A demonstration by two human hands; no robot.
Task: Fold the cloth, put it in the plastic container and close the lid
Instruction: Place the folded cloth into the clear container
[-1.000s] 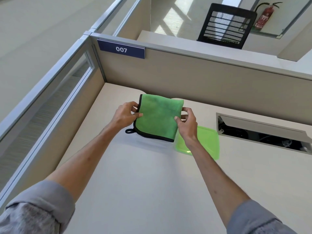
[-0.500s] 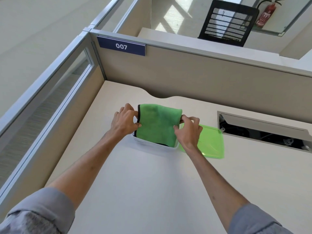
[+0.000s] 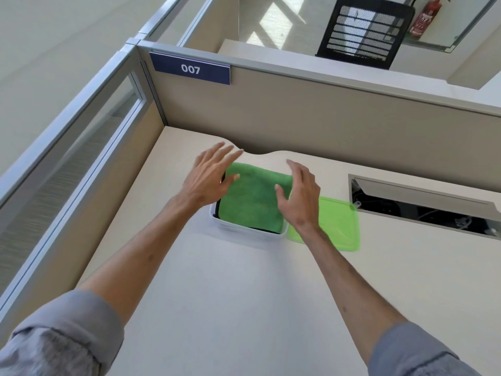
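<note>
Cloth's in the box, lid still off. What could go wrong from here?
1. The green cloth seems to ride up over the container's far rim, so the lid may not seat until it is pressed down.
2. The green lid lies partly under the right hand; a hasty grab could slide it away.

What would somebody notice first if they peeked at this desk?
Probably the bright green folded cloth, lying in the clear plastic container in the middle of the desk. Both open hands, the left hand and the right hand, hover just over it, one on each side. Right of the container lies the green lid, flat on the desk and not yet on.
</note>
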